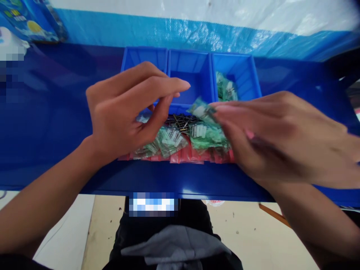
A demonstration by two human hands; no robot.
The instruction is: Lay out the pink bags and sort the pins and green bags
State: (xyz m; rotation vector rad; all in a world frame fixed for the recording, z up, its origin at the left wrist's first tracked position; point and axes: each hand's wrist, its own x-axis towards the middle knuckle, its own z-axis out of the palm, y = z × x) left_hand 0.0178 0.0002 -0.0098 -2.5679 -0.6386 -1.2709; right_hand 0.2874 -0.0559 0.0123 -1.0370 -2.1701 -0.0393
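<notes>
My left hand (123, 108) hovers over a heap of small green plastic packets (171, 140) on the blue table, thumb and fingers drawn toward each other around something small and pale that I cannot make out. My right hand (281, 138), blurred by motion, pinches one green packet (201, 109) at its fingertips, just above the heap. Loose dark metal pins (180, 122) lie behind the packets. Red packets (185, 155) lie under the green ones.
Three blue bins stand in a row behind the heap: left bin (143, 58), middle bin (194, 71), and right bin (250, 75) holding green packets. A blue box (30, 22) sits far left. The table's front edge (180, 187) runs above my lap.
</notes>
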